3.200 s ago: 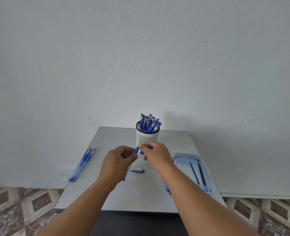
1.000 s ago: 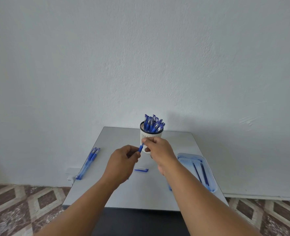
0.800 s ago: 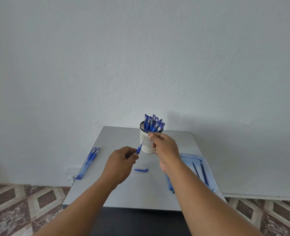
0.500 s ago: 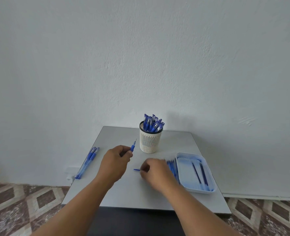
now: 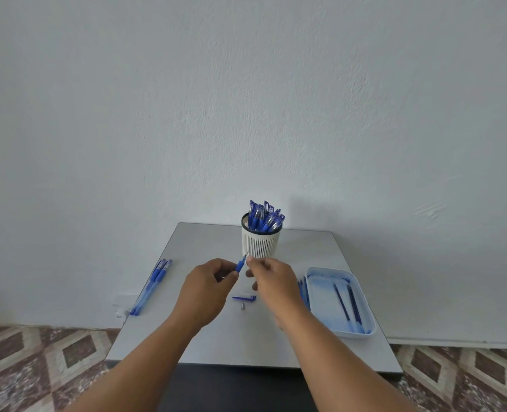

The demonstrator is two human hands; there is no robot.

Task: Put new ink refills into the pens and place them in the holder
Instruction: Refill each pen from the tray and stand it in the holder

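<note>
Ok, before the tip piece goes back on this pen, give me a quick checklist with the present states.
1. Pen gripped by left hand: ok.
2. Refill seated in barrel: cannot tell.
3. Right hand fingers at the pen's front end: ok; anything pinched: cannot tell.
4. Small metal tip in reach on table: ok.
5. Cap beside it: ok.
6. Holder upright, room among pens: cannot tell.

The holder (image 5: pixel 261 243) stands at the back of the desk (image 5: pixel 320 349) (pens (image 5: pixel 264 217) in it). Left of it lie loose pens (image 5: pixel 154 282); right and nearer, the tray (image 5: pixel 340 331) with refills (image 5: pixel 346 301). Before it lies a cap (image 5: pixel 244 298).
</note>
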